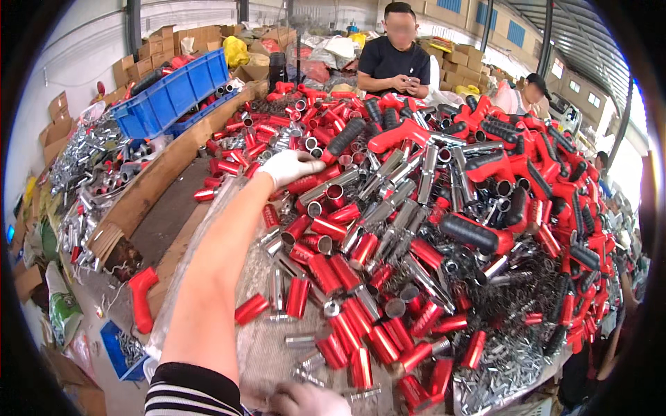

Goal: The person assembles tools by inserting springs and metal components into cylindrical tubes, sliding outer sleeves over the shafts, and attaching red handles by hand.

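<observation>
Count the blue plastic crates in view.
1. The blue crate sits at the far left of the table, beyond the gloved left hand; others may be hidden behind the clutter.

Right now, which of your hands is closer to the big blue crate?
Left. My left hand, in a white glove, reaches far out over the red tubes, to the right of the blue crate. My right hand is down near me.
</observation>
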A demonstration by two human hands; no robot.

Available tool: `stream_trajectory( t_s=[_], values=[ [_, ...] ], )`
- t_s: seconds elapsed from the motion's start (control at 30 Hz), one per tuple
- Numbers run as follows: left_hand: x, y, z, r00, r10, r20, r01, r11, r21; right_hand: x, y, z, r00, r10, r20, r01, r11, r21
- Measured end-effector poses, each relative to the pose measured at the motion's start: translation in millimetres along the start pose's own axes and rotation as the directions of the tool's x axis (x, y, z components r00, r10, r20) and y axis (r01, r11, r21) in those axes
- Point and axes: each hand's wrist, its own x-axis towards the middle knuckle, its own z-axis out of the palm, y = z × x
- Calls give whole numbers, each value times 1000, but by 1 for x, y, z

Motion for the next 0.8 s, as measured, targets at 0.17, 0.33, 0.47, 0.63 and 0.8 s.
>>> stream_trajectory(
  t_s=[0.17,0.33,0.47,0.63,0.8],
  values=[
    [-56,34,12,998,-27,-56,15,977,-211,-6,18,11,981,-184,64,175,977,122],
    [-131,69,34,998,-14,-54,5,986,-167,-2,14,11,944,-322,71,320,947,43],
    [-172,85,71,979,129,-159,-114,988,100,1,12,9,946,-311,90,313,950,-4],
    [-154,99,10,987,159,-39,-157,987,35,-4,17,6,961,-260,90,258,966,32],
    [-76,1,-4,926,-174,-336,194,981,27,0,14,13,952,-294,80,273,940,204]
  ],
)
